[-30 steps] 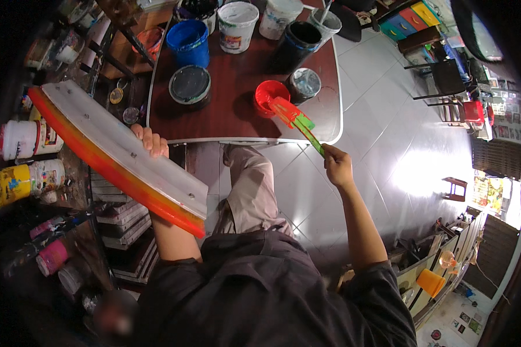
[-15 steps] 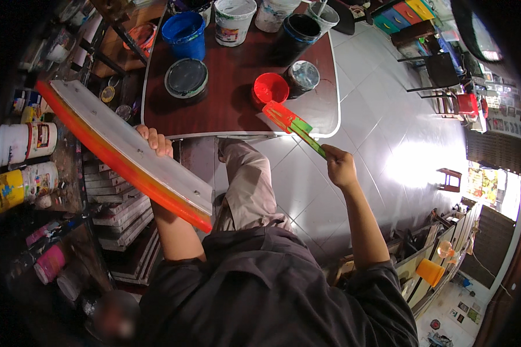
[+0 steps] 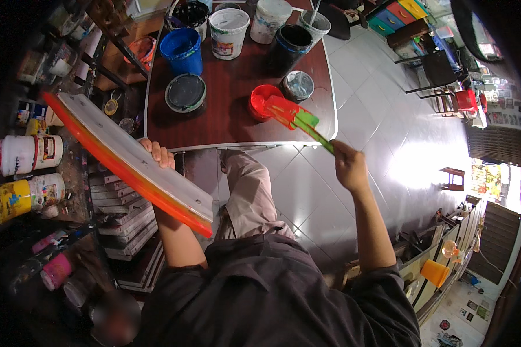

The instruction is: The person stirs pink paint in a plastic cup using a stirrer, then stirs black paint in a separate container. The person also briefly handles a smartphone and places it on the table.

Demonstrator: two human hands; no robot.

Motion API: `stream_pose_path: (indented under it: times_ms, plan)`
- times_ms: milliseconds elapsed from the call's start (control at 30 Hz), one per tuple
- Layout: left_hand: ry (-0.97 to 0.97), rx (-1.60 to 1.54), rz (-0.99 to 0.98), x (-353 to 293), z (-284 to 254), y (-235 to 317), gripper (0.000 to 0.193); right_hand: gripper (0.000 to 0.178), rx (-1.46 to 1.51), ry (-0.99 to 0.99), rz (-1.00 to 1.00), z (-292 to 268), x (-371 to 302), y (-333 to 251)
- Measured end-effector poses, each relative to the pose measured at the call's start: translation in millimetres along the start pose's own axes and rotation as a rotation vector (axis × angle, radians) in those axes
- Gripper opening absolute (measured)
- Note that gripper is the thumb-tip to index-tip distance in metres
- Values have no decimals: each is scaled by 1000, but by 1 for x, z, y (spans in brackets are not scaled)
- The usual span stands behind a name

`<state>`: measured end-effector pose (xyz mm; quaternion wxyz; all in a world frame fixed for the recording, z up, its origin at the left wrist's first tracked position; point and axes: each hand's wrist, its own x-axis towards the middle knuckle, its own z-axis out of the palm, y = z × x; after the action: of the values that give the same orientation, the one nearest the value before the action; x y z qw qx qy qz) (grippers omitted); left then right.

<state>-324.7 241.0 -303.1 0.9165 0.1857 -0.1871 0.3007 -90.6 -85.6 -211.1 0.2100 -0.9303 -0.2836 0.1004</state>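
Note:
My left hand [image 3: 159, 154] is closed around a long screen-printing squeegee [image 3: 134, 155], held aslant on the left. Its pale grey holder has bolts along it, and an orange-red blade runs along the lower edge. In my right hand [image 3: 350, 168] is an ink spatula [image 3: 308, 120] with a green handle, its broad end smeared red. The spatula's tip overlaps the right rim of a small red tub [image 3: 257, 109] with red ink inside; whether they touch, I cannot tell. The tub stands on the dark red table [image 3: 231, 130]; part of it is hidden by the spatula.
Several tubs share the table: a blue bucket [image 3: 182, 53], a lidded dark tub [image 3: 186, 95], a white bucket [image 3: 228, 37], a black tub [image 3: 286, 49]. Stacked frames [image 3: 124, 208] and paint pots [image 3: 17, 199] fill the left. Cabinets [image 3: 446, 243] stand right.
The spatula's red end has come farther over the red tub's rim, and my right hand sits slightly more to the right. The whole view has shifted a little. Both grips are the same.

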Motion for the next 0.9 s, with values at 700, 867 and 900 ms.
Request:
stream_pose_path:
  times_ms: [700, 867, 900]
  plan:
    - [359, 566, 102, 72, 49, -30, 45, 39, -200, 378, -353, -15, 43, -83]
    - [518, 376, 89, 135, 151, -79, 62, 56, 768, -257, -231, -24, 0, -59]
    - [549, 359, 94, 142, 163, -87, 64, 58, 1007, -298, -356, -28, -9, -78]
